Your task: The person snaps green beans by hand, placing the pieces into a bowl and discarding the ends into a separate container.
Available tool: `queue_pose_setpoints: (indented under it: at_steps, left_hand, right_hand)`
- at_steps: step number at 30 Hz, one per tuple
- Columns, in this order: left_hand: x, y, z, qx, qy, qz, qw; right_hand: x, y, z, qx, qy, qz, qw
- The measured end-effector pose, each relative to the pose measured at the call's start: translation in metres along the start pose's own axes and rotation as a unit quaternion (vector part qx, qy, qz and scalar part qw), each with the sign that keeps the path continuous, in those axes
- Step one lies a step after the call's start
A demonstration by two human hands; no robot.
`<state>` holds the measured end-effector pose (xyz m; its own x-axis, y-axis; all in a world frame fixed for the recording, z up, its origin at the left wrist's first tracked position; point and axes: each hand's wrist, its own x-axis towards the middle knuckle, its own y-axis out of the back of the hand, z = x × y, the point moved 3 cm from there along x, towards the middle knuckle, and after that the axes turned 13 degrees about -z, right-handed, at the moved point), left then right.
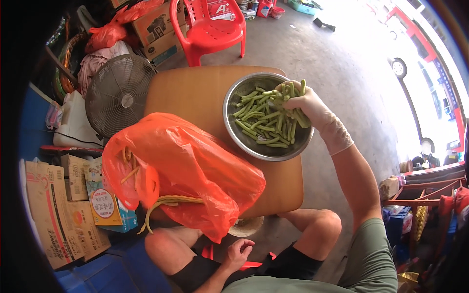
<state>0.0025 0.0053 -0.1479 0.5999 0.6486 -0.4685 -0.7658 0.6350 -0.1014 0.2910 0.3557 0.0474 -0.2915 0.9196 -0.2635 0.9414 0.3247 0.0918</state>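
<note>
My right hand (309, 105), in a thin white glove, is closed around a bunch of cut green beans (299, 116) at the right rim of a steel bowl (238, 142). More short bean pieces (264, 117) lie inside that bowl. Bare and loosely curled, my left hand (238, 254) rests over my lap with nothing visible in its fingers. An orange-red plastic bag (195, 161) slumps across the near left of the wooden table (190, 93). Several long beans (178, 199) stick out from its near side, and others show at its left opening (128, 168).
A round metal fan (126, 100) stands left of the table, beside cardboard boxes (51, 210). A red plastic chair (210, 36) is beyond the table. Under the near table edge sits a pale round container (246, 226). At the right is a red metal rack (420, 201).
</note>
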Motion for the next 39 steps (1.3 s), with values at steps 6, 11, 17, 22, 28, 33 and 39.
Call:
queue_pose_setpoints:
  at_steps: [6,11,17,22,28,33,39]
  left_hand:
    - [0.000,-0.001,0.002,0.003,-0.011,0.002,1.000]
    - [0.000,-0.001,-0.002,-0.003,-0.012,0.000,1.000]
    - [-0.001,0.000,0.004,-0.002,0.003,-0.009,1.000]
    - [0.000,-0.001,0.004,-0.005,0.011,-0.009,1.000]
    - [-0.001,-0.001,0.003,-0.004,0.005,-0.009,1.000]
    - [-0.001,-0.001,0.007,-0.002,-0.011,-0.005,1.000]
    - [-0.002,0.001,0.009,-0.005,-0.033,0.004,0.999]
  right_hand:
    - [-0.010,0.002,-0.017,0.061,0.015,-0.010,0.998]
    - [-0.016,0.000,-0.035,0.046,0.027,0.008,0.999]
    - [-0.016,0.000,-0.046,-0.003,0.071,0.033,0.997]
    - [-0.013,0.000,-0.043,-0.066,0.064,0.047,0.995]
    - [-0.012,-0.005,-0.044,-0.115,0.065,0.069,0.989]
    - [-0.006,-0.009,-0.035,-0.189,0.062,0.058,0.978]
    - [-0.009,-0.021,-0.037,-0.357,-0.051,-0.006,0.933]
